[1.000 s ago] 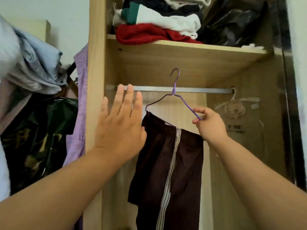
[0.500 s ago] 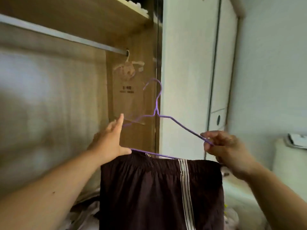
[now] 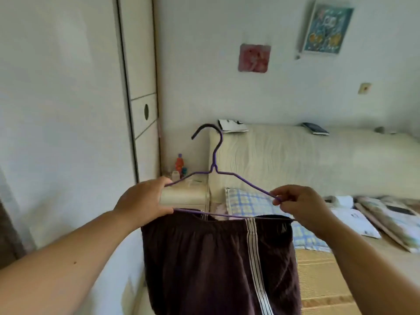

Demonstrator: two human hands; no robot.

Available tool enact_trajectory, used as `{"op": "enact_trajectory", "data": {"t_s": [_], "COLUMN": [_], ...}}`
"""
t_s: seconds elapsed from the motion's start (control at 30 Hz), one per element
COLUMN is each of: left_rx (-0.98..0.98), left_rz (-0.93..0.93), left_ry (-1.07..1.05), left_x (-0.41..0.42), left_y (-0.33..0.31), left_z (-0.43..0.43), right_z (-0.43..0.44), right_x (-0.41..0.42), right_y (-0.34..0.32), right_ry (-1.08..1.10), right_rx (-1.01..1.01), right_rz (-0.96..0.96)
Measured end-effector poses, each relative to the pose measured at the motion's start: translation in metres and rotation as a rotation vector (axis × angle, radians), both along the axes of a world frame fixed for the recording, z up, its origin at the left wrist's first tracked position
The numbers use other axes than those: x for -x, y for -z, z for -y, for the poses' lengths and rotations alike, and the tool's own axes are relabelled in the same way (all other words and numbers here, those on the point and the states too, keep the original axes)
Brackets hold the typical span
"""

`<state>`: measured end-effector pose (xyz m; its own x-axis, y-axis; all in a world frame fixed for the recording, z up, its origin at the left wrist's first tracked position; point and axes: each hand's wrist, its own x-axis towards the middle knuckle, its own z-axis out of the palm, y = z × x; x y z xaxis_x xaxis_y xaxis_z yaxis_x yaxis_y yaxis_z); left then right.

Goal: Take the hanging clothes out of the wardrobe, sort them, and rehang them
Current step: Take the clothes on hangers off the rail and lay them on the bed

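- Purple wire hanger [image 3: 213, 169]: held upright at centre frame, hook uppermost and free of any support; the hook tip is seen against the wall, just left of the headboard [image 3: 295, 160].
- Brown shorts [image 3: 200, 264] with white side stripes: draped over the hanger's lower bar, hanging down to the bottom edge of the frame; the right part of the waistband sags below the bar.
- Left hand [image 3: 142, 204]: the hanger's left corner is gripped, fingers curled over it, thumb laid along the lower bar.
- Right hand [image 3: 302, 204]: the right sloping arm is pinched between thumb and fingertips; the other fingers are bent loosely.
- Edges: white wardrobe door [image 3: 68, 110] fills the left of the frame, close beside the left forearm; bedside cabinet [image 3: 184, 196] stands behind the left hand; checked pillow [image 3: 245, 201] lies behind the hanger.
- Open room: bed surface [image 3: 322, 280] at lower right, papers lying further right.
- Change: a second ago the hook was at the wardrobe rail; half a second ago the wardrobe interior was behind it; the bed is now faced, and the left hand, then open, is closed on the hanger.
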<state>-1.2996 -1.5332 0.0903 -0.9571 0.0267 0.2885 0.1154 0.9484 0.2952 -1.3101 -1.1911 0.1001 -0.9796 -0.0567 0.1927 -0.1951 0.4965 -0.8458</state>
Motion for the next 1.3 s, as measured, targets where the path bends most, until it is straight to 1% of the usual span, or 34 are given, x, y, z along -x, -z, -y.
{"op": "enact_trajectory", "data": {"t_s": [0.17, 0.33, 0.47, 0.6, 0.77, 0.9, 1.03, 1.2, 1.3], "left_rx": [-0.031, -0.073, -0.032, -0.012, 0.036, 0.132, 0.139, 0.177, 0.149], "left_rz": [0.035, 0.07, 0.079, 0.081, 0.151, 0.242, 0.265, 0.28, 0.301], "left_ry": [0.311, 0.568, 0.735, 0.831, 0.877, 0.839, 0.778, 0.755, 0.746], "left_x": [0.078, 0.141, 0.183, 0.228, 0.298, 0.355, 0.412, 0.469, 0.517], "left_y": [0.03, 0.05, 0.074, 0.1, 0.134, 0.144, 0.146, 0.158, 0.169], "left_z": [-0.025, -0.055, -0.089, -0.134, -0.204, -0.251, -0.281, -0.295, -0.303], "right_z": [-0.034, -0.037, -0.044, -0.066, -0.117, -0.16, -0.197, -0.213, -0.223], "right_x": [-0.001, -0.019, -0.021, -0.001, 0.052, 0.106, 0.171, 0.24, 0.291], "right_y": [0.055, 0.09, 0.113, 0.144, 0.182, 0.193, 0.192, 0.203, 0.212], "right_ry": [0.275, 0.49, 0.593, 0.681, 0.775, 0.776, 0.735, 0.695, 0.671], "right_rx": [0.047, 0.144, 0.12, 0.105, 0.192, 0.164, 0.016, -0.161, -0.241], "right_rz": [0.152, 0.202, 0.26, 0.279, 0.329, 0.412, 0.476, 0.552, 0.581]}}
